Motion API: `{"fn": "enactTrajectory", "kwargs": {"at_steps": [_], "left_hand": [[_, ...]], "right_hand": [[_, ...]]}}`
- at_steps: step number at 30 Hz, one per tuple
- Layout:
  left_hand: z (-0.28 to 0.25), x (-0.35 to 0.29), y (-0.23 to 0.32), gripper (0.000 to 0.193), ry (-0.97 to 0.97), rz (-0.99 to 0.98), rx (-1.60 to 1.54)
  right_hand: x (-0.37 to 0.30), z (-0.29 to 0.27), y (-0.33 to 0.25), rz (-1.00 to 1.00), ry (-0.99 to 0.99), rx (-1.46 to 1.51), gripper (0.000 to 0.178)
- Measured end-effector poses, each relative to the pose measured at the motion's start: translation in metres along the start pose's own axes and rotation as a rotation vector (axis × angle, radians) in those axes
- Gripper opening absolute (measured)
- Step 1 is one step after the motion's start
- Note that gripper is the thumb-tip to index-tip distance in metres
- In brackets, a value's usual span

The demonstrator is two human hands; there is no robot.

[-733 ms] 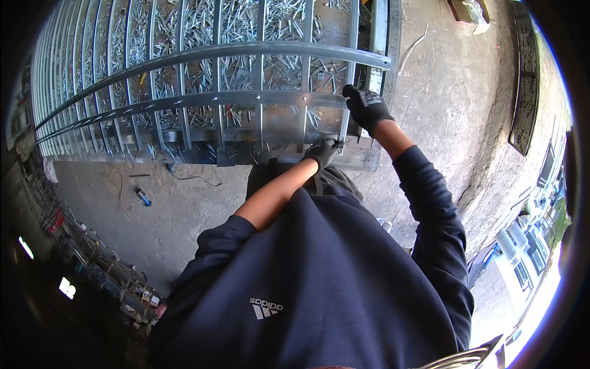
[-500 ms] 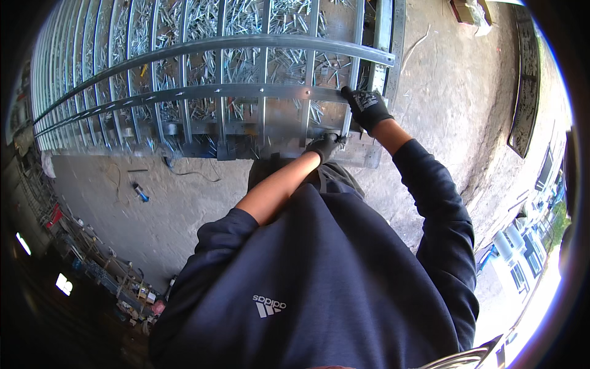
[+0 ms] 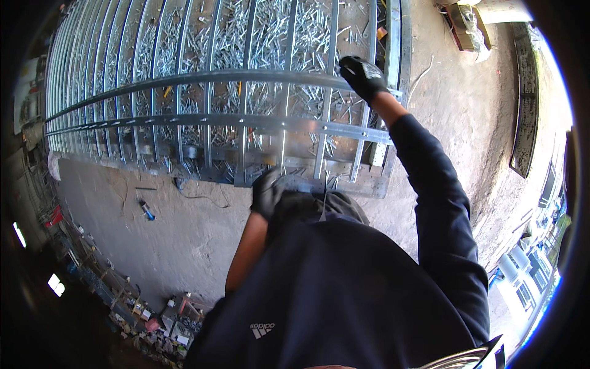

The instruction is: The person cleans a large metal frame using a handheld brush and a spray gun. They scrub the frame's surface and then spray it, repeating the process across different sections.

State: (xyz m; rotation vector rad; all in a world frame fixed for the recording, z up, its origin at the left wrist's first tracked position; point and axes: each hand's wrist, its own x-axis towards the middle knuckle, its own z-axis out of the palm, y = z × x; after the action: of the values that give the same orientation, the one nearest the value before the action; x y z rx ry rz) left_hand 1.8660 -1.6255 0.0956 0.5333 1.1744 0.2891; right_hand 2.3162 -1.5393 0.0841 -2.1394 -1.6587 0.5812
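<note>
Rails [image 3: 246,76] already span the bars [image 3: 291,37]; right hand [image 3: 364,79] is at one, left hand [image 3: 267,192] by worktop's [image 3: 362,187] near edge; grips unclear.

I count my two gloved hands [image 3: 267,192] [image 3: 366,80]; two long rails [image 3: 246,76] [image 3: 276,122]; one blue tool [image 3: 147,211]; uncountably many slats [image 3: 249,37] and metal pieces [image 3: 230,31].

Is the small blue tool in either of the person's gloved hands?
No, the blue tool lies on the floor, apart from both the left hand and the right hand.
</note>
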Motion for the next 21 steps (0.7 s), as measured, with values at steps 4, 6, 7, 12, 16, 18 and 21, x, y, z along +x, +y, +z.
{"fn": "enactTrajectory", "kwargs": {"at_steps": [4,6,7,12,16,18,21], "left_hand": [[-0.086,-0.067,-0.001,0.027,0.406,-0.067,-0.078],[-0.113,-0.101,-0.012,0.029,0.564,-0.057,-0.134],[-0.122,-0.113,-0.019,0.031,0.647,-0.091,-0.226],[-0.137,-0.155,-0.049,0.033,0.659,-0.018,-0.29],[-0.127,-0.156,-0.059,0.031,0.68,-0.121,-0.32],[-0.121,-0.153,-0.061,0.031,0.614,-0.1,-0.322],[-0.117,-0.15,-0.064,0.031,0.54,-0.068,-0.285]], "right_hand": [[0.093,0.024,-0.012,-0.241,0.105,-0.284,0.013],[0.123,0.038,-0.015,-0.23,0.037,-0.453,0.014],[0.133,0.045,-0.013,-0.247,0.005,-0.485,0.016],[0.171,0.089,-0.011,-0.093,-0.222,-0.483,0.037],[0.179,0.106,-0.008,0.02,-0.166,-0.395,0.036],[0.186,0.103,-0.007,0.079,-0.207,-0.381,0.036],[0.202,0.084,-0.002,0.116,-0.347,-0.278,0.038]]}}
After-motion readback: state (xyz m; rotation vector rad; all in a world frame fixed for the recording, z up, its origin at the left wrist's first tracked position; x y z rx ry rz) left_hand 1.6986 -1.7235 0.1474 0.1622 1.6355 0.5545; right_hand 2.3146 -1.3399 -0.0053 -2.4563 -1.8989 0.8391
